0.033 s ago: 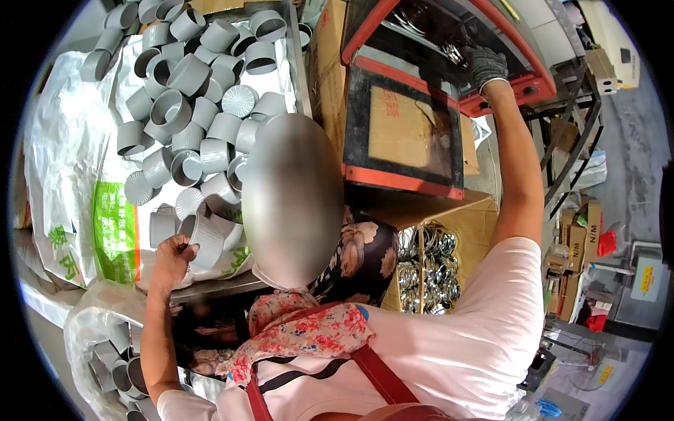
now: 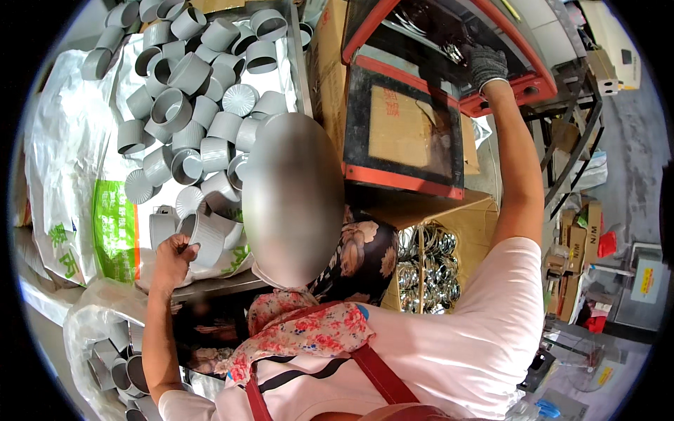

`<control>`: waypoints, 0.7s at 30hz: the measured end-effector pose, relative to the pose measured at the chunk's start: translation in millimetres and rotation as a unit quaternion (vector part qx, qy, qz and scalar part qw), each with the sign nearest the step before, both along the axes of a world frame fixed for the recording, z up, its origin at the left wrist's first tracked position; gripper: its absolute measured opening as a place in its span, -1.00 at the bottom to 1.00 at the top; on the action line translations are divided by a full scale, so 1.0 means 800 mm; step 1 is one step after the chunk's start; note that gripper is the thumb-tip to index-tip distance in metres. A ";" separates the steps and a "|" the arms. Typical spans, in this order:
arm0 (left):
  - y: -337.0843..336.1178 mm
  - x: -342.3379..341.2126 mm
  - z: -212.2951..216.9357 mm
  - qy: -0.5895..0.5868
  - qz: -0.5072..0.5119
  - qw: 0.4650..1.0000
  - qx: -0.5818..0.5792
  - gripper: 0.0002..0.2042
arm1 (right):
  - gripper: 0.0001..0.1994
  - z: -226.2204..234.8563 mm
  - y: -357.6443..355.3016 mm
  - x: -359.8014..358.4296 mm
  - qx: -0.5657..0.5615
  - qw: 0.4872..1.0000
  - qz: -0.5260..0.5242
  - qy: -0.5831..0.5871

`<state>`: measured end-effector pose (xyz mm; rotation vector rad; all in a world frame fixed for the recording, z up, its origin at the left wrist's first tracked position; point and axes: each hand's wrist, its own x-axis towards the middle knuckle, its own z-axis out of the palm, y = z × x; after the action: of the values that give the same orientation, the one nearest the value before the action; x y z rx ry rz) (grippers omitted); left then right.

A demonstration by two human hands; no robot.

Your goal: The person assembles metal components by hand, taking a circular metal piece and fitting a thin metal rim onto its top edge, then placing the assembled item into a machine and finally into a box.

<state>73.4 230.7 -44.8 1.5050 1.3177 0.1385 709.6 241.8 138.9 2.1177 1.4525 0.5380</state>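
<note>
1. The left hand (image 2: pixel 173 257), bare, is closed in a pinch at the rim of a fluted grey cup (image 2: pixel 208 245), thumb and fingers together. The cup lies tilted, its mouth facing the hand.
2. The right hand (image 2: pixel 486 64), in a dark grey knit glove, reaches up and away into a red-framed cabinet (image 2: pixel 540 78), beside shiny metal pieces (image 2: pixel 453 52). Its fingers look partly curled; whether they hold anything, I cannot tell.
3. The cup looks thin-walled, probably light and stiff, perhaps plastic. Its glossy inside may be slippery; the outer ribs should give grip. The rim or the ribbed side seems the best place to take hold.
4. The cup sits just beyond the left fingertips, at the near edge of a pile, and well apart from the right hand.
5. The pile of matching grey cups (image 2: pixel 170 110) lies on white sheeting over a metal-edged bench (image 2: pixel 298 74); some show their ribbed bases.
6. Between the arms, below the cabinet's lowered glass door (image 2: pixel 404 181), a cardboard carton (image 2: pixel 479 223) holds shiny metal rings (image 2: pixel 430 263).
7. At lower left, a clear plastic bag (image 2: pixel 105 298) contains more grey cups.
</note>
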 end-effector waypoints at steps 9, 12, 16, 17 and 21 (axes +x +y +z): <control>-0.059 0.003 0.025 -0.093 0.089 0.992 0.018 -0.92 | -0.60 -0.053 0.025 0.086 0.151 0.969 -0.023 0.193; -0.070 -0.008 0.016 -0.088 0.122 0.988 0.017 -0.91 | -0.50 -0.048 0.035 0.091 0.153 0.948 -0.046 0.275; -0.081 -0.004 0.012 -0.098 0.142 0.985 0.016 -0.89 | -0.42 -0.060 0.055 0.098 0.156 0.961 -0.068 0.221; -0.083 -0.003 0.011 -0.107 0.152 0.983 0.013 -0.88 | -0.39 -0.071 0.058 0.101 0.166 0.958 -0.041 0.230; -0.095 -0.008 0.015 -0.091 0.159 0.983 0.032 -0.90 | -0.38 -0.070 0.067 0.081 0.172 0.961 -0.060 0.208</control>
<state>66.7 154.9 -32.8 1.2915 1.4061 0.5160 774.2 295.4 82.9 2.7027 1.5180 0.3278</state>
